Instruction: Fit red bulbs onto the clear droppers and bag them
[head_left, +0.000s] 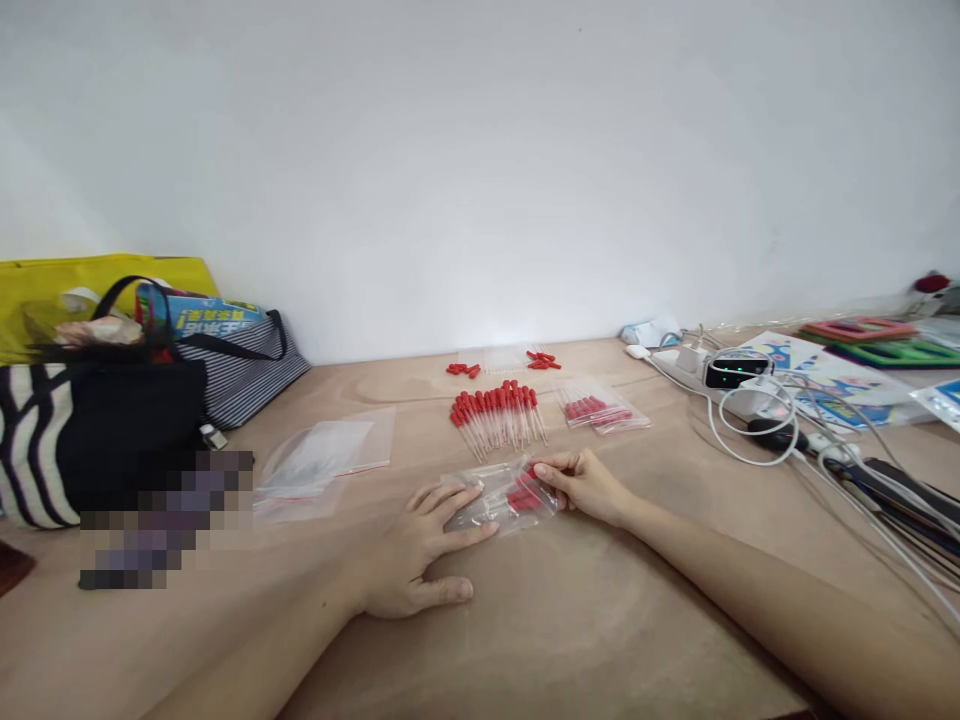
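Observation:
A clear plastic zip bag (491, 492) with red-bulbed droppers (523, 498) inside lies flat on the table in front of me. My left hand (420, 545) rests on its left part, fingers spread. At the bag's right end, my right hand (577, 485) is closed in a pinch on the plastic, close to the red bulbs; the fingertips partly hide what is there. Just beyond the bag, a fanned row of droppers (499, 405) with red bulbs and thin clear tubes lies on the table. To its right are filled bags of droppers (600, 408).
Flat zip bags (330, 460) lie to the left, near a black-and-white bag (112, 430) and a striped bag (247, 370). Farther back are small piles of red bulbs (463, 370) and clear tubes (506, 360). Cables and a power strip (750, 395) occupy the right side.

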